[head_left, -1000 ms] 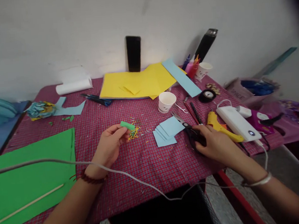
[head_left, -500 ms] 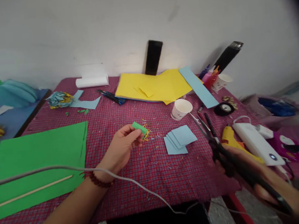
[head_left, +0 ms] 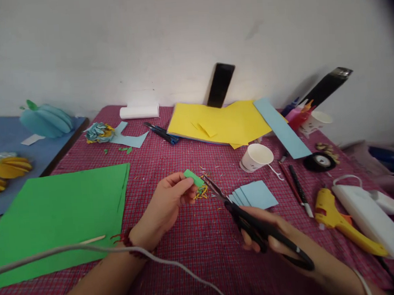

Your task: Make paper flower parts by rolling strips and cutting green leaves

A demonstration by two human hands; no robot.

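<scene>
Pinched between thumb and fingers of my left hand [head_left: 169, 201] is a small piece of green paper [head_left: 194, 178]. My right hand [head_left: 284, 235] grips black-handled scissors [head_left: 244, 218], their blades pointing up and left. The blade tips are at the right edge of the green piece; I cannot tell whether they touch it. Below the green piece lies a little heap of yellow and green paper snippets [head_left: 202, 192]. Light blue paper squares [head_left: 259, 193] lie overlapped beside the scissors, partly hidden by them.
A white cord [head_left: 164, 260] crosses in front of my left forearm. Green sheets [head_left: 69, 210] lie at left, yellow sheets [head_left: 195, 116] at the back. A paper cup [head_left: 256, 157], yellow glue gun [head_left: 340, 220] and white power strip [head_left: 370, 218] stand or lie rightward.
My right hand has brought the scissors leftward from the table's right side to the green piece. My left hand still holds that piece. The view has shifted, so things appear further right.
</scene>
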